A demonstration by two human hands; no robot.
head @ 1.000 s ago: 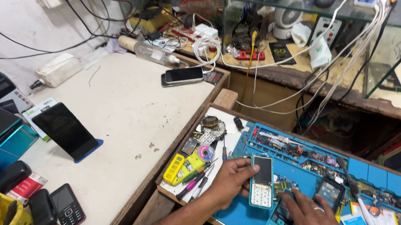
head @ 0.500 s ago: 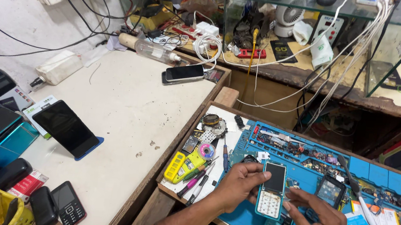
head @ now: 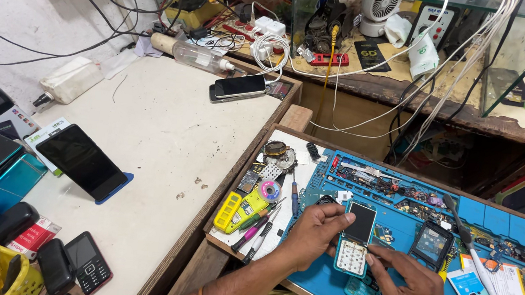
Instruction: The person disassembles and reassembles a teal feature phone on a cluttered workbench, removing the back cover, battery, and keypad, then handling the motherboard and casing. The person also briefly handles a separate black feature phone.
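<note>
Left hand [head: 313,232] grips the left edge of a small keypad phone [head: 355,239], thumb and fingers closed around its side, holding it upright over the blue work mat [head: 495,221]. Right hand [head: 413,290] meets the phone from the lower right, its fingertips [head: 373,257] pinched at the corner of the white keypad; it is closed on that corner rather than spread. Compared with a second ago, the phone sits further right on the mat and is now lifted clear of the second, teal handset [head: 362,293], which lies flat on the mat just below it; the right hand has moved up from that handset to the keypad, so the work has passed from steadying to handling the front face.

Left of the mat: a yellow tester [head: 240,209], pens and a screwdriver [head: 294,198] on a white sheet. On the mat, right of the phone: a dark phone frame [head: 431,244]. Well left of the mat, on the pale counter [head: 167,124], a black phone [head: 82,162] leans on a stand.
</note>
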